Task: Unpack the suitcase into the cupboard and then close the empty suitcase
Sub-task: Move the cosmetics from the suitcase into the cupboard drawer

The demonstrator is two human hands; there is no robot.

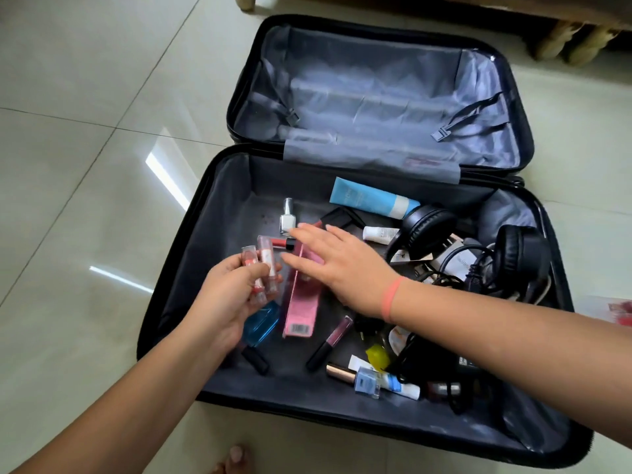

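Observation:
A black suitcase [178,268] lies open on the floor, its far half bare grey lining. The near half holds cosmetics and cables. My left hand [225,302] grips two small pinkish lipstick tubes [261,265] above the case's left side. My right hand [337,265] reaches leftward with straight fingers over a pink box [301,309], fingertips near a red lipstick [282,243] and a white nail polish bottle [286,218]. A blue tube [371,200], black headphones [478,241], a blue flat bottle [261,323] and a dark lip gloss [328,343] lie inside.
More small tubes and a pale blue nail polish [367,381] sit near the front right, beside tangled black cables [441,278]. Pale glossy floor tiles [85,165] surround the case. Wooden furniture legs [561,42] stand at the top right. My toes [236,456] show at the bottom edge.

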